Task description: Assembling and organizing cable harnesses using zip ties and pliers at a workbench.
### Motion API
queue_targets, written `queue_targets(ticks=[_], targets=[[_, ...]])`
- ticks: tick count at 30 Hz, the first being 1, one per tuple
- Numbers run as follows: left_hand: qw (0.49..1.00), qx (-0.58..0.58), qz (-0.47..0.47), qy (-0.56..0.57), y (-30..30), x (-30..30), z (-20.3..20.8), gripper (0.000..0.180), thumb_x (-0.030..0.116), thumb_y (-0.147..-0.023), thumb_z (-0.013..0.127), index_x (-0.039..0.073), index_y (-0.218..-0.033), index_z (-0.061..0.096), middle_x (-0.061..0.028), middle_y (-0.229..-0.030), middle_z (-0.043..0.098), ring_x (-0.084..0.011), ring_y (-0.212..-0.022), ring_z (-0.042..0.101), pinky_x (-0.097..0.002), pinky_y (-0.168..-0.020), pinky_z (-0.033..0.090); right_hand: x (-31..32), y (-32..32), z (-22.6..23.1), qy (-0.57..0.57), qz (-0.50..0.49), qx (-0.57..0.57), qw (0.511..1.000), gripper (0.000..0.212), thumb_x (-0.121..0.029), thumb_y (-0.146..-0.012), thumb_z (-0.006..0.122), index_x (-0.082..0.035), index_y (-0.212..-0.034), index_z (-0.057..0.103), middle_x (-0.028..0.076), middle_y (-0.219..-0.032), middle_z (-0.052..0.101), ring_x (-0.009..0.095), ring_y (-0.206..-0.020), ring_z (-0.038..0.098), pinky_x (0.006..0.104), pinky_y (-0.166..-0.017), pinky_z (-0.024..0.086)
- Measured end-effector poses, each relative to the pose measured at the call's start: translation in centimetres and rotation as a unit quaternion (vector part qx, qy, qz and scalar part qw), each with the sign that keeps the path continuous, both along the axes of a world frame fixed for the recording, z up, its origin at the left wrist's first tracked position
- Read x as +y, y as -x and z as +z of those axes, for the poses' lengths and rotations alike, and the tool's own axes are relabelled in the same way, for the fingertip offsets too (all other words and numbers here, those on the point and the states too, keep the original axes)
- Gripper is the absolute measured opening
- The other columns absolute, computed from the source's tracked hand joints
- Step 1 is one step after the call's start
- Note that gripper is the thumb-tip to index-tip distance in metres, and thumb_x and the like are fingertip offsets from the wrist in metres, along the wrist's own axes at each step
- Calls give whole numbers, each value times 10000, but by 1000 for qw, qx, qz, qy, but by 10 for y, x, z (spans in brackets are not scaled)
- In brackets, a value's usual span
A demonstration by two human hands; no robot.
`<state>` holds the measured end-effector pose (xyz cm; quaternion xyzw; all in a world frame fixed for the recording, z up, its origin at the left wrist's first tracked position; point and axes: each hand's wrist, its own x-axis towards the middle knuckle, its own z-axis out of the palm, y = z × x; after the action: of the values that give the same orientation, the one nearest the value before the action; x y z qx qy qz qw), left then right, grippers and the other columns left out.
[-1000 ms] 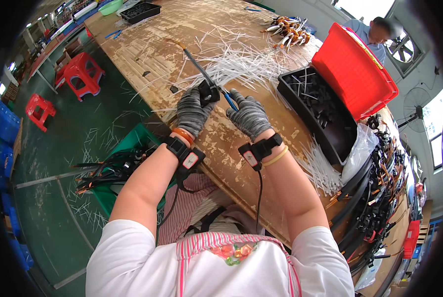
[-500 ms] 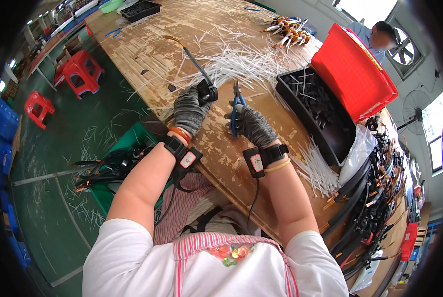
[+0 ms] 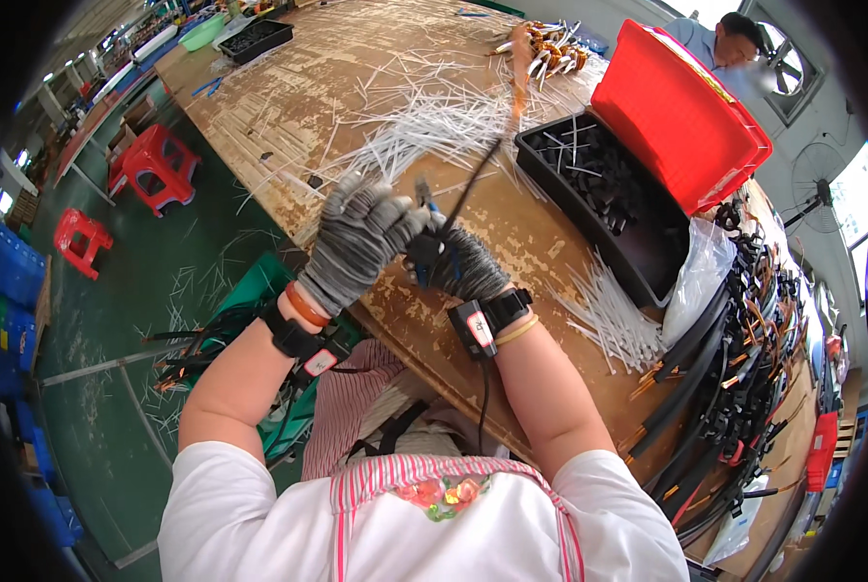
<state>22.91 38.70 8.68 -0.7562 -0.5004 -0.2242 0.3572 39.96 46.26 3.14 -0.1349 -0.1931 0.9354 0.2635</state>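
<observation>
My left hand (image 3: pixel 352 247), in a grey striped glove, bends over a black cable (image 3: pixel 471 182) between my two hands. Its fingertips reach the cable's thick black end piece (image 3: pixel 424 249), though the grip itself is partly hidden. From there the cable runs up and to the right, ending in a motion-blurred orange-copper tip (image 3: pixel 520 73). In the same kind of glove, my right hand (image 3: pixel 473 270) closes around blue-handled pliers (image 3: pixel 432 204), jaws pointing up. Its fingers press close against the cable's end piece. White cable ties (image 3: pixel 434 126) lie spread beyond my hands.
Right of my hands stands a black tray (image 3: pixel 599 218) of small black parts, a red crate (image 3: pixel 681 116) tilted against it. Cables (image 3: pixel 696 388) are heaped along the right. A green bin (image 3: pixel 259 281) of cables sits at lower left. Across the table is a person (image 3: pixel 720 44).
My hands have come together. The cable has swung from pointing up and left to pointing up and right, and its end piece now sits between both hands. The pliers have shifted left.
</observation>
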Motion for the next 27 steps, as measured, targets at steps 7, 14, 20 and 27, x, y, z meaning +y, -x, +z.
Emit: queue_targets(ticks=[7, 14, 20, 27], targets=[[992, 111, 36, 39, -6, -38, 6, 388, 223, -843, 559, 298, -1222, 589, 32, -1292, 523, -197, -1274, 428, -489, -1140, 234, -8, 7, -10, -10, 99, 86, 991, 187, -193, -896, 629, -83, -1047, 608, 68, -889, 634, 201, -817, 636, 314, -715, 540], [978, -206, -12, 25, -13, -99, 15, 449, 169, -849, 648, 109, -1274, 517, -119, -1290, 498, -285, -1210, 483, -417, -1041, 369, 0, 22, -32, -184, 70, 88, 976, 258, -159, -871, 645, -49, -1101, 609, 98, -975, 653, 222, -872, 644, 345, -804, 551], [617, -724, -85, 295, -12, -85, -16, 403, 122, -881, 684, 62, -1250, 535, -44, -1129, 598, -126, -1037, 561, -280, -923, 467, -33, 25, -8, -131, 8, 84, 988, 503, -139, -862, 655, -76, -1325, 471, 72, -1160, 609, 188, -1000, 619, 346, -855, 536], [716, -659, 37, 229, -15, -59, -30, 355, 181, -827, 737, 18, -1112, 602, -97, -958, 674, -203, -871, 642, -318, -797, 509, -22, 17, -6, -624, -187, -290, 701, 477, -150, -847, 669, -37, -1287, 524, 167, -1139, 609, 315, -970, 621, 384, -831, 512]])
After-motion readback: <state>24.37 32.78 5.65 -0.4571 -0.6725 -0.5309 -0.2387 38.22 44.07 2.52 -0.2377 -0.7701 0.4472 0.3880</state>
